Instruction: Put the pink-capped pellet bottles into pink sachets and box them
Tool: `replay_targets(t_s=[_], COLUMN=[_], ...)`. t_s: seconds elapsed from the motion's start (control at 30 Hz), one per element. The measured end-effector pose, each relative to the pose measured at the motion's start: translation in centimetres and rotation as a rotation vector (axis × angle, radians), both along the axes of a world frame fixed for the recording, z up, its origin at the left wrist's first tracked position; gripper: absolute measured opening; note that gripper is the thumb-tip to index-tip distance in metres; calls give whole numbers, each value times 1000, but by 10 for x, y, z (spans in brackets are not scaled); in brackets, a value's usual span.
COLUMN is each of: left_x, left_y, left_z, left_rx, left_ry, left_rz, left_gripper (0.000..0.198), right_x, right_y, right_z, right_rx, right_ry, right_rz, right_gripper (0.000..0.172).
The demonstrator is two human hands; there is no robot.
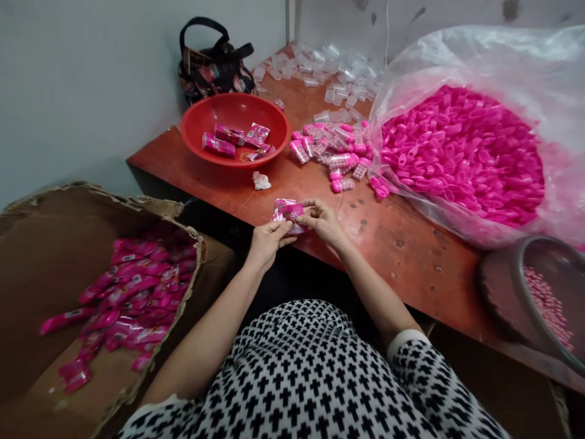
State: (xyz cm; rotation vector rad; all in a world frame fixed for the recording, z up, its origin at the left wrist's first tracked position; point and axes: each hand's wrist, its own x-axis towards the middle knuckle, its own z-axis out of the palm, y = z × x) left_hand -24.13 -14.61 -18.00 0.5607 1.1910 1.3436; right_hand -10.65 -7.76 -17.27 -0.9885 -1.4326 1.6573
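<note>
Just over the table's front edge, both hands hold a small pink-and-silver printed packet [287, 210]. My left hand [267, 244] pinches its lower left part between thumb and fingers. On the other side, my right hand [323, 224] is closed on the packet's right edge, thumb in front. Something pale and clear shows below the packet between the hands, too small to name. Close beyond the hands lies a crumpled white scrap [261, 180]. Further right are several clear vials with pink caps [340, 161], filled with small pink beads.
A red bowl [192, 139] with several pink packets stands at the back left, before a dark handbag [214, 67]. Clear empty vials [338, 73] lie behind. A plastic bag of pink caps [461, 152] and a bead tub [503, 292] occupy the right. A carton [36, 244] holds pink packets lower left.
</note>
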Motion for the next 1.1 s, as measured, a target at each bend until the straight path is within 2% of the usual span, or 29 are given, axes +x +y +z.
replay_targets(t_s=[0.1, 0.17, 0.23, 0.27, 0.33, 0.43, 0.53, 0.6, 0.73, 0.83, 0.93, 1.1], left_x=[2, 3, 4, 5, 6, 8, 9, 10, 13, 18, 23, 29], left_y=[1, 1, 2, 2, 4, 5, 6, 7, 8, 9, 9, 5], left_z=[1, 2, 6, 7, 10, 13, 13, 13, 14, 16, 20, 26], left_rx=[-69, -107, -131, -143, -171, -201, -203, -197, -176, -160, -130, -109], left_ry=[-61, -91, -134, -161, -229, -354, -484, -554, -619, -640, -654, -575], left_rz=[0, 51, 116, 141, 171, 228, 313, 355, 380, 391, 387, 340], left_gripper=[30, 28, 23, 21, 17, 13, 10, 10, 15, 14, 17, 25], right_x=[16, 33, 53, 62, 78, 88, 81, 71, 44, 25, 12, 4], right_y=[17, 38, 63, 75, 95, 106, 86, 56, -24, -65, -78, -75], right_z=[6, 12, 16, 18, 18, 14, 12, 14, 19, 18, 14, 12], right_rx=[207, 471, 742, 824, 891, 896, 837, 709, 166, 21, -15, -97], right_ry=[-237, -526, -893, -1048, -1267, -1386, -1301, -1069, -392, -191, -140, -44], right_rz=[82, 11, -84, -79, -5, 94, -16, -86, 30, 26, -27, -96], right_gripper=[26, 22, 27, 31, 34, 31, 26, 23, 31, 33, 33, 34])
